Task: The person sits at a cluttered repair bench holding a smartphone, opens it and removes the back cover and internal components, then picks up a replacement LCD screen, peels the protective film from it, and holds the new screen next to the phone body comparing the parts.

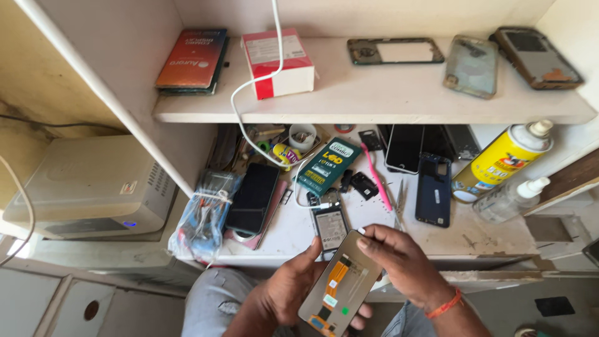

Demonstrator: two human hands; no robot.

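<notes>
A phone display panel (340, 284), back side up with an orange flex cable, is tilted above my lap at the bottom centre. My left hand (284, 293) holds it from the left and underneath, thumb on its upper left edge. My right hand (399, 259), with an orange band at the wrist, pinches the panel's top right corner with its fingertips. Just beyond the panel, an opened phone (331, 224) lies on the white worktop (499, 234).
On the worktop: a dark phone (253, 196), blue plastic bag (203, 215), green box (327, 165), pink tool (377, 178), tweezers (399, 203), blue back cover (433, 190), yellow spray can (502, 159), clear bottle (511, 200). The shelf (374, 93) holds boxes and phone parts. A grey device (90, 187) sits at left.
</notes>
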